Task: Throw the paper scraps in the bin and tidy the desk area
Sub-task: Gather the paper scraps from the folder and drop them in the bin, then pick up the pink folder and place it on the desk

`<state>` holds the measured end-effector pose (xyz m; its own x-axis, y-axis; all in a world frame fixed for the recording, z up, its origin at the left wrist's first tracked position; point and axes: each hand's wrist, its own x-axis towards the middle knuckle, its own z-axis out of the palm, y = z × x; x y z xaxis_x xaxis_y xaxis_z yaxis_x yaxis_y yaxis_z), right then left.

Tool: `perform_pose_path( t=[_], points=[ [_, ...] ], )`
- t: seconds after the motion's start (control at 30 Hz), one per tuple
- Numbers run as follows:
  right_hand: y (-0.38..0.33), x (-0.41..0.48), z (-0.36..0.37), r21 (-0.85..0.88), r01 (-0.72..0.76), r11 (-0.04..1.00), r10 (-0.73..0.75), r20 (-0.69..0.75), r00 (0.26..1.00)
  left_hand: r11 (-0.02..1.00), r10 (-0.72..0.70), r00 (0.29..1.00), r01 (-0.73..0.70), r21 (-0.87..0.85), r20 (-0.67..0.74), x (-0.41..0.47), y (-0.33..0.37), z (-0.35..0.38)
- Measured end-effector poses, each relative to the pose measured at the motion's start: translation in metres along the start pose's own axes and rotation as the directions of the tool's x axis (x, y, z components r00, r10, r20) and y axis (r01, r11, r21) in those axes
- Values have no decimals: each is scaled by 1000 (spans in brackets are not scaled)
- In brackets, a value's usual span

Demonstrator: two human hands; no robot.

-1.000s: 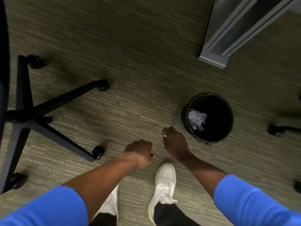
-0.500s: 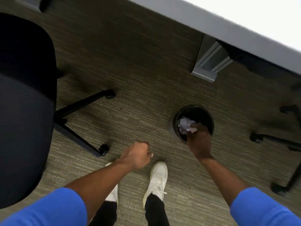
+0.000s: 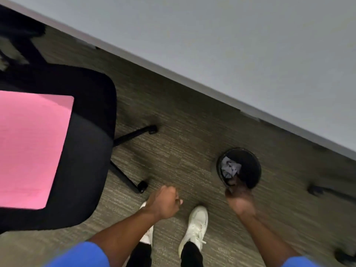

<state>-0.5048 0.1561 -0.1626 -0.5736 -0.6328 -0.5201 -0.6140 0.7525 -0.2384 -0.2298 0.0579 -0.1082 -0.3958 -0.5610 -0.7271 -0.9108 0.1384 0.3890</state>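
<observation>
A round black bin stands on the carpet at the right, with crumpled white paper scraps lying inside it. My right hand hovers at the bin's near rim, blurred, fingers pointing down toward the opening; I cannot make out anything in it. My left hand is curled into a loose fist above the carpet, to the left of the bin; whether it holds anything is hidden. A pink sheet of paper lies on the seat of a black office chair at the left.
The grey desk top runs diagonally across the upper right, its edge just beyond the bin. Chair legs with castors stick out near my white shoes. Another chair's base shows at the right edge.
My right hand went from beside the bin to over its opening and has now drawn back to the near rim. The view has tilted up, showing the desk top and the chair seat.
</observation>
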Motion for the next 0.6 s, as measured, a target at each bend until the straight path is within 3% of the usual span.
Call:
perform_pose_path(
  t=[0.17,0.4,0.5,0.6],
  points=[
    [-36,-58,-34,-1,-42,999,42,86,995,997,-64,998,63,-36,-19,-43,6,-36],
    [-105,-126,-74,32,73,997,-77,164,983,985,-123,990,114,-131,-67,-105,6,-97],
    [-142,-140,-80,157,101,982,-135,227,964,975,-156,982,135,-178,-107,-131,-6,-124],
    [-181,-154,-73,46,185,982,-190,250,949,962,-189,967,147,-230,-169,-156,-30,-149]
  ],
)
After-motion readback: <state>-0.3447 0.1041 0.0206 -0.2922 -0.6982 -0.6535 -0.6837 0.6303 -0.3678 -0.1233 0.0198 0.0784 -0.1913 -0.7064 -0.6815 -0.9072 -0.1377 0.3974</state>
